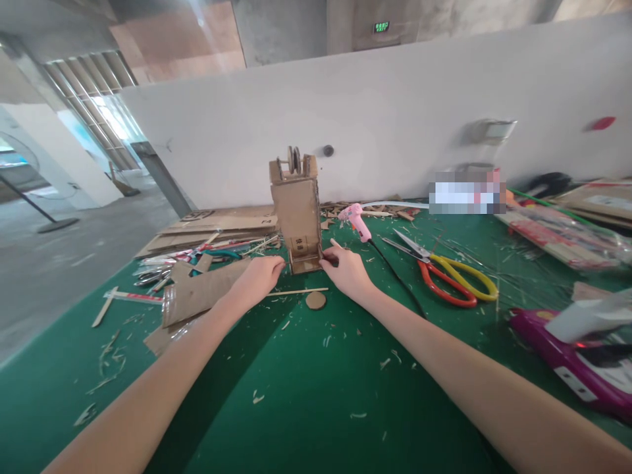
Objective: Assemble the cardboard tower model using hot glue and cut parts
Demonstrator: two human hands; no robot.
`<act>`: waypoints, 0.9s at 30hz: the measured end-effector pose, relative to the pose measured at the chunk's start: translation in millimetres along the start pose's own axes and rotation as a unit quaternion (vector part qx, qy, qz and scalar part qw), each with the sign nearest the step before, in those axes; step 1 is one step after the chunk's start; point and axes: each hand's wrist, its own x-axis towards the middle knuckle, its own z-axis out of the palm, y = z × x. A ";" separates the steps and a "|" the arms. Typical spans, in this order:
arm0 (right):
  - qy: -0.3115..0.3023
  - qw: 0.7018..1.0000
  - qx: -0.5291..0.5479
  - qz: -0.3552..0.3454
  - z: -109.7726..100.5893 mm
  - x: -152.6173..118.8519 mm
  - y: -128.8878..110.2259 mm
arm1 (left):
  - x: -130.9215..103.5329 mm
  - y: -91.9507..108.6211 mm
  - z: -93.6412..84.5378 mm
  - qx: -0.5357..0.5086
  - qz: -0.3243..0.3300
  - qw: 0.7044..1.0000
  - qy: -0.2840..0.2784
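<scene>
A cardboard tower (299, 214) stands upright on the green table, with round cardboard discs (294, 160) on a thin stick at its top and a small ledge at its foot. My right hand (349, 271) is at the lower right corner, thumb and finger closed on the base edge. To the lower left is my left hand (261, 276), its fingers curled together close beside the base; what they hold, if anything, is hidden. In front of the tower lie a thin wooden stick (301, 291) and a loose cardboard disc (316, 301).
Right of the tower lie a pink glue gun (356, 220) with a black cord, large scissors (444, 276) and a purple device (557, 349). Cardboard pieces (197, 289) and tools crowd the left. A white partition (375, 125) rises behind. Scraps litter the table (296, 395).
</scene>
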 end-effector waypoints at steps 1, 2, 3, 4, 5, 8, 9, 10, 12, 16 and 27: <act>0.001 1.000 0.000 0.000 0.1 0.1 0.1 | 0.0 -0.4 0.8 0.002 0.002 1.000 0.002; 0.001 1.000 0.000 0.000 0.2 0.1 0.2 | 0.1 -0.7 1.5 0.003 0.005 1.000 0.003; 0.001 1.000 0.001 -0.001 0.3 0.1 0.2 | 0.3 -0.8 1.9 0.004 0.009 1.000 0.004; 0.001 1.000 0.002 -0.002 0.4 0.0 0.2 | 0.7 -0.8 2.1 0.006 0.013 1.000 0.004; 0.000 1.000 0.003 -0.003 0.6 0.0 0.2 | 1.2 -0.7 1.8 0.009 0.017 1.000 0.002; -0.002 1.000 0.006 -0.007 0.8 -0.5 0.2 | 3.2 -1.3 -0.4 0.016 0.026 1.000 -0.004; -0.002 1.000 0.006 -0.008 0.8 -0.6 0.2 | 3.9 -1.9 -1.2 0.018 0.029 0.999 -0.006; -0.002 1.000 0.007 -0.009 0.8 -0.8 0.2 | 4.6 -2.7 -1.8 0.020 0.033 0.999 -0.007; -0.002 1.000 0.006 -0.008 0.7 -1.0 0.3 | 5.6 -4.4 -2.1 0.026 0.041 0.999 -0.010; -0.001 1.000 0.005 -0.007 0.4 -1.0 0.5 | 5.3 -6.0 -0.3 0.027 0.037 0.999 -0.006; -0.014 1.000 0.009 -0.002 -1.6 -1.0 -2.0 | 6.0 -9.6 1.3 0.024 0.044 0.999 -0.007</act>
